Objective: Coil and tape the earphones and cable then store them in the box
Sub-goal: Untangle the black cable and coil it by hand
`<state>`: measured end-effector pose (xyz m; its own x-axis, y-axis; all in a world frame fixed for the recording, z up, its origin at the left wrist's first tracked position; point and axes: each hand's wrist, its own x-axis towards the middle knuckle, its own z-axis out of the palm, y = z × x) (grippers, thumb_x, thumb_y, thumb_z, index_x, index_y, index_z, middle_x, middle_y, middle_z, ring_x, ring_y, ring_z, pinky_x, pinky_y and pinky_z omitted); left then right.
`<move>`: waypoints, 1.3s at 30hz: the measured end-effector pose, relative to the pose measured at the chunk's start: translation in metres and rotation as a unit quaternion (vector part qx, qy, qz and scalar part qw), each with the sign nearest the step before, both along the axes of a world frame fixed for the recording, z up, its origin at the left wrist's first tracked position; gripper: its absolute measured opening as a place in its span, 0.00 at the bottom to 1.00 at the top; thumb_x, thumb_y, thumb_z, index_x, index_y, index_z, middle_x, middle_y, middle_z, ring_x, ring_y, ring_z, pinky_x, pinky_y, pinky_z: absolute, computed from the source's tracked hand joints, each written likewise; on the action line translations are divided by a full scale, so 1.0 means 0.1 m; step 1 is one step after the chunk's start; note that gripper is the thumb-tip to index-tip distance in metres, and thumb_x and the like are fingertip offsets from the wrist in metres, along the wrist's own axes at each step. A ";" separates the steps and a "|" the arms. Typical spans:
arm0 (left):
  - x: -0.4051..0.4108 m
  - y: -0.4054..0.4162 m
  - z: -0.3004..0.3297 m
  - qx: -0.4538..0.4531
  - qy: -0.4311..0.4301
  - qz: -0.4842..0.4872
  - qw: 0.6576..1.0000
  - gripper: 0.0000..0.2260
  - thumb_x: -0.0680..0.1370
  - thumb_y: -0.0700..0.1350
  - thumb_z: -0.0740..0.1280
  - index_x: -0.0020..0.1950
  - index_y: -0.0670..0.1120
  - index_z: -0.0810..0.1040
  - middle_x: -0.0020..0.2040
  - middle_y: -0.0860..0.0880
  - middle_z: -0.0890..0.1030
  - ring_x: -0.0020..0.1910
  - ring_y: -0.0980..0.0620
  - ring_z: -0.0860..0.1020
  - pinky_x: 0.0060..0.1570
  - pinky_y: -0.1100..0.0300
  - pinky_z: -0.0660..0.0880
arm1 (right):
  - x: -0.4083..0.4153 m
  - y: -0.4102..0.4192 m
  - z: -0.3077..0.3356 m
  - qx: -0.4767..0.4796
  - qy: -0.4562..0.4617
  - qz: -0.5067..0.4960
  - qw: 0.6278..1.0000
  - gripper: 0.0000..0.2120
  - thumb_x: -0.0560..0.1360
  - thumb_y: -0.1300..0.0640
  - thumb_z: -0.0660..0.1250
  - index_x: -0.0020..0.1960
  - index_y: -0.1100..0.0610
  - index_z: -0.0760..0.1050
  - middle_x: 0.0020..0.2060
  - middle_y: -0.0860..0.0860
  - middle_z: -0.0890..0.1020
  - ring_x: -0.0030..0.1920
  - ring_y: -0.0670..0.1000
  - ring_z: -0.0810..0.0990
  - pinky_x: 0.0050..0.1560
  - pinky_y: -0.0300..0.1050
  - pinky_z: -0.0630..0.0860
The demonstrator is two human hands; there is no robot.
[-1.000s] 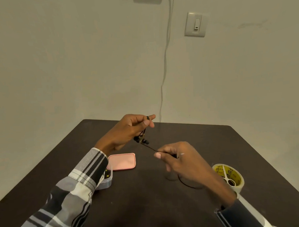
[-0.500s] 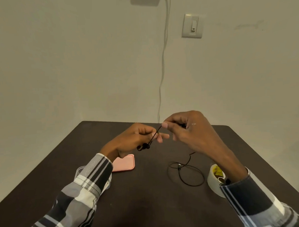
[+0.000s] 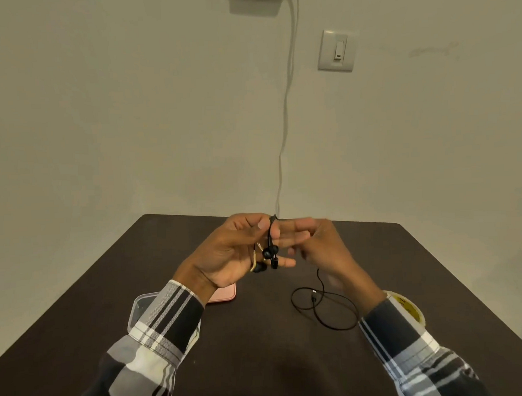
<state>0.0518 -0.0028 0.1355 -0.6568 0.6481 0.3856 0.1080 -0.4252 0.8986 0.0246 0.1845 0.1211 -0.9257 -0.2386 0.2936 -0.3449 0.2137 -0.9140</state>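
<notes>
While half-hidden by a sleeve, box point(image 3: 139, 305) contents unclear

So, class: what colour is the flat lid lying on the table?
Pink lid, seen in the head view.

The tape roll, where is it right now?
Head view: the tape roll lies on the table's right side, partly hidden behind the right sleeve.

**Open worktop ahead, clutter at both wrists**

Bare worktop point(image 3: 376, 252) at far right and far left. Near middle taken by loose cable loop point(image 3: 324, 311). Tape roll point(image 3: 408, 309) tucked just beside right sleeve; clear box point(image 3: 139, 311) and pink lid point(image 3: 225, 293) under left wrist.
</notes>
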 end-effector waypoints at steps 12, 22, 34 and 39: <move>-0.21 -0.10 0.01 -0.072 0.014 0.247 0.966 0.10 0.79 0.45 0.64 0.42 0.45 0.83 0.65 0.47 0.80 0.67 0.55 0.75 0.63 0.49 0.67 | 0.34 -0.16 -0.45 0.146 0.002 0.037 0.989 0.11 0.80 0.50 0.68 0.46 0.54 0.86 0.27 0.49 0.81 0.29 0.43 0.76 0.41 0.44 0.75; -0.29 -0.13 -0.08 -0.185 0.062 0.295 0.935 0.09 0.80 0.41 0.66 0.47 0.44 0.86 0.60 0.49 0.83 0.65 0.58 0.77 0.65 0.53 0.69 | 0.57 0.07 0.16 0.252 0.149 -0.017 0.956 0.09 0.79 0.47 0.68 0.47 0.49 0.84 0.27 0.42 0.80 0.29 0.43 0.77 0.35 0.43 0.73; -0.14 -0.03 -0.12 -0.166 0.019 0.148 0.975 0.14 0.82 0.45 0.61 0.45 0.40 0.83 0.59 0.39 0.83 0.67 0.45 0.76 0.62 0.53 0.69 | 0.15 0.16 0.53 0.211 0.188 -0.087 0.955 0.07 0.75 0.46 0.71 0.42 0.47 0.84 0.29 0.44 0.83 0.34 0.46 0.82 0.41 0.50 0.78; -0.09 -0.04 -0.18 -0.096 -0.005 0.087 0.992 0.12 0.78 0.52 0.67 0.41 0.45 0.82 0.60 0.37 0.82 0.67 0.41 0.76 0.62 0.39 0.70 | -0.07 0.15 0.37 0.108 0.124 -0.058 0.985 0.07 0.73 0.49 0.75 0.43 0.53 0.85 0.30 0.51 0.84 0.32 0.49 0.81 0.38 0.45 0.74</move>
